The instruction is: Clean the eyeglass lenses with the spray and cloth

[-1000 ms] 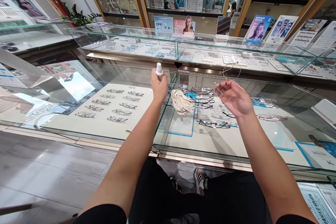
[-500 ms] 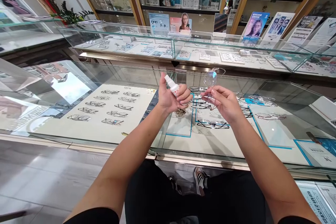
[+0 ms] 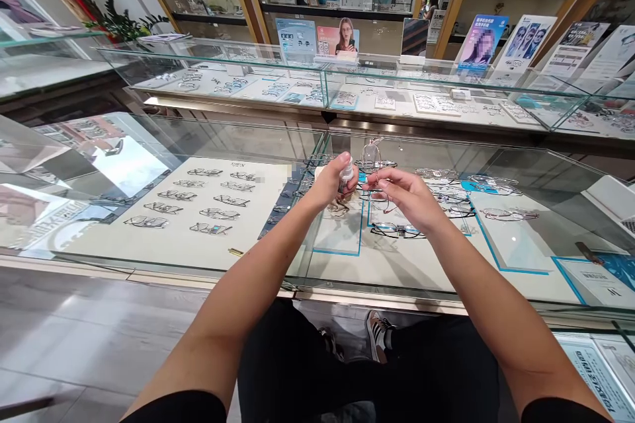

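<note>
My left hand (image 3: 328,185) is wrapped round a small white spray bottle (image 3: 346,172), its thumb up by the bottle's top. Most of the bottle is hidden by the fingers. Just to the right, my right hand (image 3: 409,197) pinches a pair of thin-framed eyeglasses (image 3: 370,153) between thumb and fingers. One round lens stands up above the fingertips and the other hangs below them. Both hands are over the glass display case (image 3: 278,264), close together but apart. Beneath them, several more eyeglasses, such as a dark-framed pair (image 3: 399,230), lie inside the case.
Rows of eyeglasses (image 3: 218,213) lie on a cream panel to the left. A second glass counter (image 3: 238,106) runs behind, with small posters (image 3: 480,46) standing on it. Tall shelves line the back wall. A person (image 3: 433,3) is far off at the back.
My left hand has turned the spray bottle towards the eyeglasses and moved slightly right. My right hand has moved left and a little down with the eyeglasses.
</note>
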`<state>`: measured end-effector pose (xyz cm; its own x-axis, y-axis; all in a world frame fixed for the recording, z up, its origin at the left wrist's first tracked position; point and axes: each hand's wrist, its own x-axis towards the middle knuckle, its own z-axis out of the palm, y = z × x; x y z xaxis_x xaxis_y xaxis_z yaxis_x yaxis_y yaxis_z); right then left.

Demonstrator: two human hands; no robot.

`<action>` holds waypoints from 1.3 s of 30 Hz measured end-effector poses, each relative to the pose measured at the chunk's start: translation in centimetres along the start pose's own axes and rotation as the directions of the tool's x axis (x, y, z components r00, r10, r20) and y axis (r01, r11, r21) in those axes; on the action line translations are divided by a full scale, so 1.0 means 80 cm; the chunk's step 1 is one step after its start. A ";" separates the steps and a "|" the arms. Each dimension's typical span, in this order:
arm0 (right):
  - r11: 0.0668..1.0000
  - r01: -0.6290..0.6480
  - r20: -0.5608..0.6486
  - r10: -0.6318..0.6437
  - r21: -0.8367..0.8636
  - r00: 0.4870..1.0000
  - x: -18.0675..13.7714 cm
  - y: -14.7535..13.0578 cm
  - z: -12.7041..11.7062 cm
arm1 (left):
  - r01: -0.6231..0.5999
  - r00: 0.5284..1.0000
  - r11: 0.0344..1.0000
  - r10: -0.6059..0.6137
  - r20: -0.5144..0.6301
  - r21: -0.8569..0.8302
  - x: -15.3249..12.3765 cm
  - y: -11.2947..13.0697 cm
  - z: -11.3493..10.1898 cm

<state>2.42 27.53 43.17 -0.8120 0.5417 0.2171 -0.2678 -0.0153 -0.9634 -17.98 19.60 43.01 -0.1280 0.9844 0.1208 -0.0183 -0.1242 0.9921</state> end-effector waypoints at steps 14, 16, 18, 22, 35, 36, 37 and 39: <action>0.996 -0.024 0.036 0.022 0.083 0.999 0.001 -0.002 0.001 | 0.015 0.994 0.997 -0.023 0.102 0.073 -0.004 -0.007 -0.001; 0.990 -0.025 -0.013 0.027 0.140 1.000 0.003 -0.005 0.000 | 0.003 0.987 0.990 -0.025 0.156 0.140 -0.005 -0.009 -0.002; 0.983 -0.015 -0.058 0.026 0.182 0.998 0.005 -0.007 -0.001 | -0.033 0.974 0.975 -0.018 0.227 0.219 -0.007 -0.009 -0.001; 0.980 -0.010 -0.094 0.029 0.199 0.995 0.006 -0.008 -0.001 | -0.094 0.959 0.935 -0.007 0.282 0.342 -0.009 -0.003 0.006; 0.982 -0.023 -0.091 0.041 0.190 0.995 0.005 -0.008 -0.001 | -0.072 0.990 0.994 0.062 0.124 0.080 -0.003 0.002 -0.015; 0.982 -0.023 -0.093 0.041 0.189 0.995 0.005 -0.009 -0.002 | -0.094 0.995 0.994 0.093 0.035 0.052 0.000 0.006 -0.021; 0.981 -0.022 -0.094 0.041 0.191 0.995 0.005 -0.010 -0.002 | -0.113 0.991 0.993 0.115 -0.072 0.035 0.003 0.010 -0.028; 0.980 -0.020 -0.097 0.040 0.196 0.995 0.005 -0.011 -0.003 | -0.121 0.942 0.993 0.117 -0.315 0.009 0.010 0.016 -0.046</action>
<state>2.48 27.95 44.06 -0.7681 0.6194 0.1622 -0.3477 -0.1907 -0.9180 -21.78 19.73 44.22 -0.4352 0.8732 0.2195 0.0059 -0.2410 0.9705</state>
